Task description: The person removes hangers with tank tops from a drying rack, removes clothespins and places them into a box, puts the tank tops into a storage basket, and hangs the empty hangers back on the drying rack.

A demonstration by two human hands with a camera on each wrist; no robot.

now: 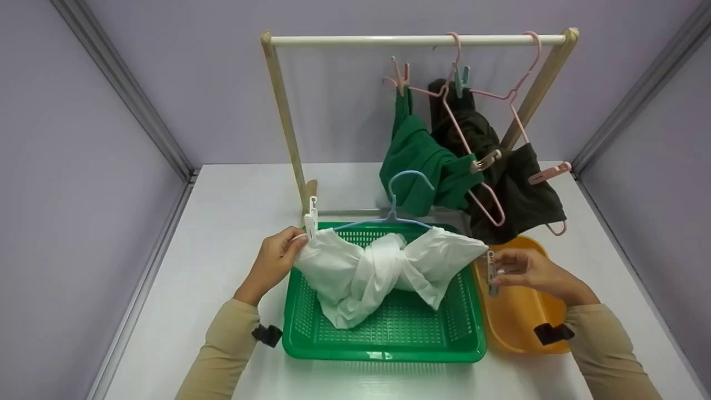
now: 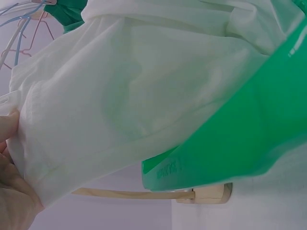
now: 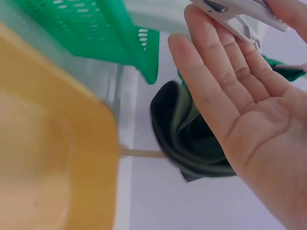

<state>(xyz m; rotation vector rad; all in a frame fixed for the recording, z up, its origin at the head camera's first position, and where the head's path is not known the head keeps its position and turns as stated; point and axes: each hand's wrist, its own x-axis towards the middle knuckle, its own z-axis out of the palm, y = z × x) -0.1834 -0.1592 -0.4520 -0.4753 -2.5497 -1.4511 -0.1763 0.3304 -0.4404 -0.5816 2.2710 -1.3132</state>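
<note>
A white garment (image 1: 383,272) with a twisted, knotted middle hangs from a light blue hanger (image 1: 392,219) above the green basket (image 1: 383,354). My left hand (image 1: 273,260) pinches the garment's left corner at the hanger's end, where a white clothespin (image 1: 311,219) is clipped. In the left wrist view the thumb (image 2: 8,125) lies against the cloth beside that pin. My right hand (image 1: 527,272) holds a grey-white clothespin (image 1: 492,278) between thumb and fingers, close by the garment's right corner. The right wrist view shows this pin (image 3: 240,12) at the fingertips.
Behind stands a rack with a white rail (image 1: 361,40). Pink hangers on it carry a green garment (image 1: 422,161) and a dark garment (image 1: 516,189), fixed with clothespins. A yellow basin (image 1: 516,316) sits right of the basket, under my right hand.
</note>
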